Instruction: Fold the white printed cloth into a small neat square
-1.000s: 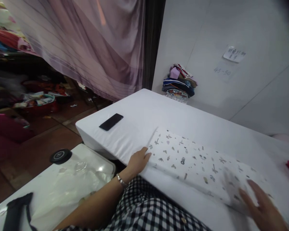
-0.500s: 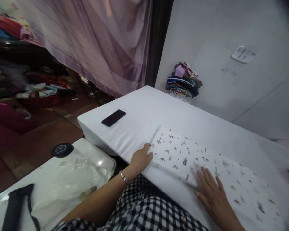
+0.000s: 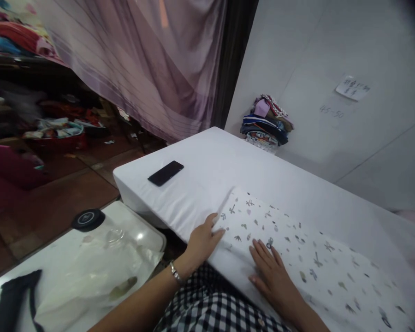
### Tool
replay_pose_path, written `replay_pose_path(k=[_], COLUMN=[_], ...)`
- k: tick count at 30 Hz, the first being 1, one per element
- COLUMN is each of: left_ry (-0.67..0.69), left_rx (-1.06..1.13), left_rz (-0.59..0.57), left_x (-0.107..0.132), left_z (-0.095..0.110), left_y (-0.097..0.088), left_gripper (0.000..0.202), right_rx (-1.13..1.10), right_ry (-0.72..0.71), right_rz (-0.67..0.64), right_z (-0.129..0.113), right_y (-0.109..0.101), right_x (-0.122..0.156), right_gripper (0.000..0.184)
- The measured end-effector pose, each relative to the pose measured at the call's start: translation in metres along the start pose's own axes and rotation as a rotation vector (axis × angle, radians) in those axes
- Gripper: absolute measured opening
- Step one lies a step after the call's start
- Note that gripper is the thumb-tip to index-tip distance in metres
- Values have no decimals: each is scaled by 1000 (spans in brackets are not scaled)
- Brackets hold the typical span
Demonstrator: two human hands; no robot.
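A long folded white cloth [image 3: 293, 251] printed with small leaves and dragonflies lies flat on the white-covered table. My left hand [image 3: 202, 240] grips its near left corner, thumb on top and fingers by the left edge; the fingertips are partly hidden. Flat on the cloth near its front edge rests my right hand [image 3: 275, 279], open with the fingers stretched out. A silver watch or bracelet [image 3: 175, 271] is on my left wrist.
A black phone [image 3: 166, 173] lies on the white table [image 3: 207, 152]. To the left, a lower white surface holds a round black object [image 3: 88, 220], clear plastic [image 3: 100, 267] and a black strap-like thing [image 3: 15, 299]. Folded clothes [image 3: 266, 122] are stacked by the wall; a pink curtain [image 3: 152, 60] hangs behind.
My right hand has slid left along the cloth, towards my left hand. The left hand stays at the corner. The whole view has shifted slightly.
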State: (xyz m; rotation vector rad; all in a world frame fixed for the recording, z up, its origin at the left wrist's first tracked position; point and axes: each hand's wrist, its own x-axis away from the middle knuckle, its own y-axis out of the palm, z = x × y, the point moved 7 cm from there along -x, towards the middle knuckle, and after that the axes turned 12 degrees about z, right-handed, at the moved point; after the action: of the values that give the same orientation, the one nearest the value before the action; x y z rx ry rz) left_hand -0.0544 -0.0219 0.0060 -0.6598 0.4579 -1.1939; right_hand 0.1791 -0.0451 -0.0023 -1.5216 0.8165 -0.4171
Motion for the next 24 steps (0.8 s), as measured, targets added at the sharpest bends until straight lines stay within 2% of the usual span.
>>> replay_pose_path(k=[2,4,7,10,13,16,20,24], left_ry=[18,29,26,22,23,33,53,70], left_rx=[98,160,188,204,221,213,161,144], left_rz=[20,27,24,12,10,2,-39,-73], left_x=[2,4,7,10,12,13,12,11], left_z=[-2,-3,-5,-7,-9,-11,-11,-10], left_y=[-2,-4,-5,-4,-2,1,5,6], left_gripper=[54,51,48,48,48,48,47,47], right_rx=[-67,-140,-237,-296,-319,-337,-374,-416], right_ry=[57,129,228,309,414,482,468,441], right_rz=[13,78,192,256,197,79,13,-16], right_z=[6,17,43,68,85,92,94,97], right_y=[-12,-23,-32,-29,-15,4,17,17], right_x=[-12,-32,-78,-134,-185,-218,-241,-248], right_gripper=[58,53,47,44,43,48,50,50])
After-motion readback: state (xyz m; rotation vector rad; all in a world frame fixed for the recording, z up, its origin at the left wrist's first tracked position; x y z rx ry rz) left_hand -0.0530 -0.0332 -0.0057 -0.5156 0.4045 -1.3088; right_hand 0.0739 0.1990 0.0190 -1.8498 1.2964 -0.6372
